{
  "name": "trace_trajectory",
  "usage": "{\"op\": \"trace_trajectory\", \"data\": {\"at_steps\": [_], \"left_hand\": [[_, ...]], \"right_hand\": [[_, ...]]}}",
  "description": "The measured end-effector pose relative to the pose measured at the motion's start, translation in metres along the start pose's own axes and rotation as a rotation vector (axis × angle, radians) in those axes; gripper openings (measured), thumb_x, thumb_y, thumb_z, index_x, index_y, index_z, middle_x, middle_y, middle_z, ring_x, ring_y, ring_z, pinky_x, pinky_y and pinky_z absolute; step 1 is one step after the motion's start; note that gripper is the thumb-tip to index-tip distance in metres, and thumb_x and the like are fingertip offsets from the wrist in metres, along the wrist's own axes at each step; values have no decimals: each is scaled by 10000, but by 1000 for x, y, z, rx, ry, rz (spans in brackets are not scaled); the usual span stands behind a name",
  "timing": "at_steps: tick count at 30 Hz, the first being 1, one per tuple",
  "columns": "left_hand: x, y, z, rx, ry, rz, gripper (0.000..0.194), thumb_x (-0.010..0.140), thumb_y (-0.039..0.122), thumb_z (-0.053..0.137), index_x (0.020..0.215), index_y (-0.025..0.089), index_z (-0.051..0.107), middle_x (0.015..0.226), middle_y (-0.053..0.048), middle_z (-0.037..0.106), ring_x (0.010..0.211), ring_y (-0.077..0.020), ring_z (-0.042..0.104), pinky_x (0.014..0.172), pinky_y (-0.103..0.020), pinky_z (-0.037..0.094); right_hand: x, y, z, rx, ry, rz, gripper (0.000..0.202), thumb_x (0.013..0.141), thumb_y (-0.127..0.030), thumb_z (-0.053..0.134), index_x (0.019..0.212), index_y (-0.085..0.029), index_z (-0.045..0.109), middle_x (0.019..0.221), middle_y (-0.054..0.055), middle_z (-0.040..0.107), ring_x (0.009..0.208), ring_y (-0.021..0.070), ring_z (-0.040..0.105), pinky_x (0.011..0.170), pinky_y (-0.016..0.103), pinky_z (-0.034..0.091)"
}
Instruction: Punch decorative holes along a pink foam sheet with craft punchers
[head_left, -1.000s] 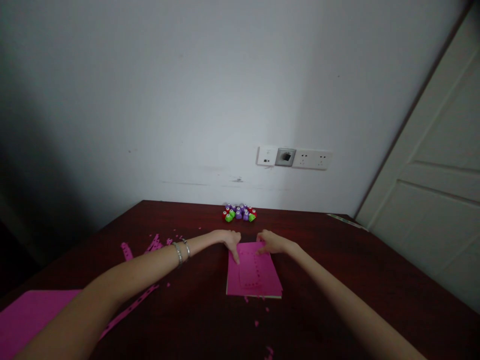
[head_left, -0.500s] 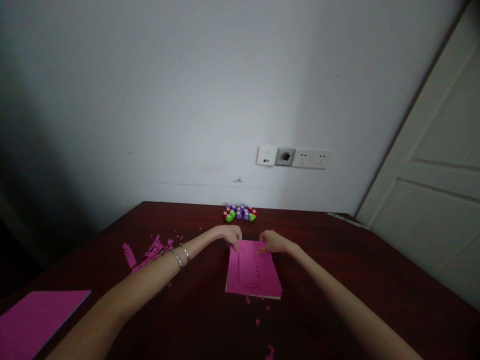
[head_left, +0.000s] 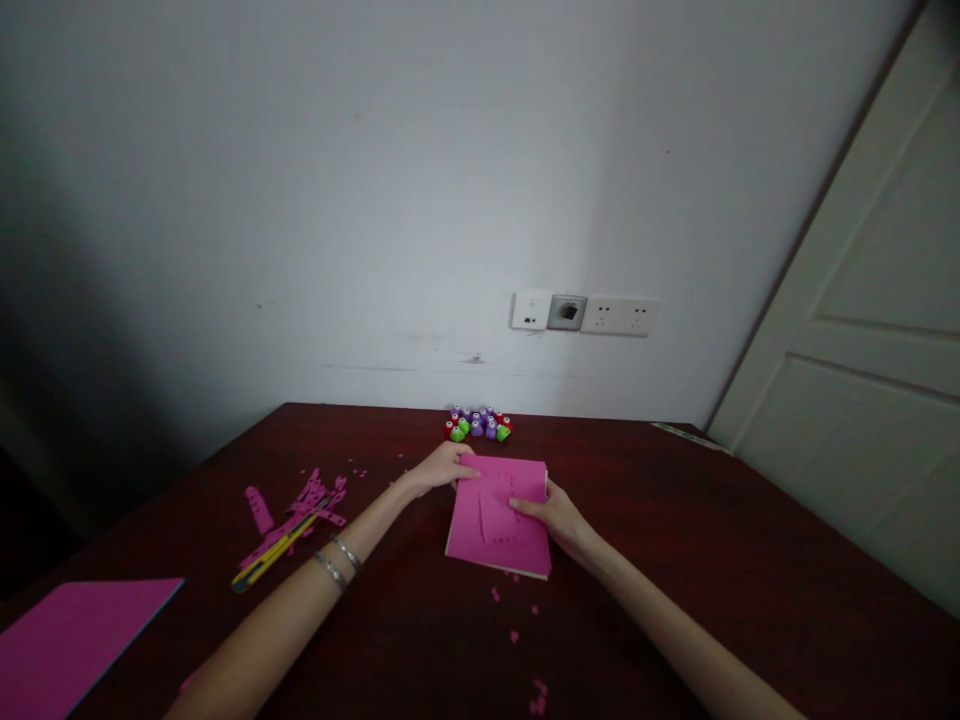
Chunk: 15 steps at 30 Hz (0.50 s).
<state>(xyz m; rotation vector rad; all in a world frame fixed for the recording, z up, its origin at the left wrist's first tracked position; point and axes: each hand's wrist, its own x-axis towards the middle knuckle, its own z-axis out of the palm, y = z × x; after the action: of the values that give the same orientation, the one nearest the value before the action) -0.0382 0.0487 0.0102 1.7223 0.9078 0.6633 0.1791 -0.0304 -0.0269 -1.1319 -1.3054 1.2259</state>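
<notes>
Between my hands is a pink sheet of paper [head_left: 472, 530] with a pale layer showing at its lower edge. Small marks or holes run in rows around a rectangle at its middle, and a slit shows along the rectangle's left side. My left hand [head_left: 446, 466] pinches the upper left corner, thumb on top and fingers underneath. With my right hand [head_left: 553, 510] I grip the right edge, its thumb lying across the face and the other fingers hidden behind. The sheet's far edge looks lifted off the dark red table [head_left: 637, 560].
A yellow utility knife [head_left: 274, 552] lies by pink paper scraps [head_left: 311, 500] on the left. More pink paper [head_left: 75, 640] is at the near left. Small purple, red and green toys [head_left: 478, 424] stand near the wall. Tiny pink cutouts [head_left: 514, 637] dot the table in front.
The pink sheet has tilted, its far edge rising. My right hand has slid from the top corner down to the right edge. The yellow knife has come into view as my left forearm shifted.
</notes>
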Motion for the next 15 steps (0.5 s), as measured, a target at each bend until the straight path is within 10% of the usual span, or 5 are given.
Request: {"op": "trace_trajectory", "data": {"at_steps": [6,15], "left_hand": [[-3,9,3,-145,92,16,345,669,379,674,883,118,600,740,-43,645,611,-123,592,508,-214,442],[-15,31,-26,-167,258,180,281,687,348,671,857,128,628,759,-45,667,649,-130,593,586,-231,431]], "right_hand": [[8,-2,-2,38,54,28,494,539,-298,771,974,-197,558,998,67,679,904,247,642,780,368,530],[-23,-22,-23,-83,-197,218,307,582,-262,727,829,-172,568,618,-38,621,506,121,594,459,241,495]]}}
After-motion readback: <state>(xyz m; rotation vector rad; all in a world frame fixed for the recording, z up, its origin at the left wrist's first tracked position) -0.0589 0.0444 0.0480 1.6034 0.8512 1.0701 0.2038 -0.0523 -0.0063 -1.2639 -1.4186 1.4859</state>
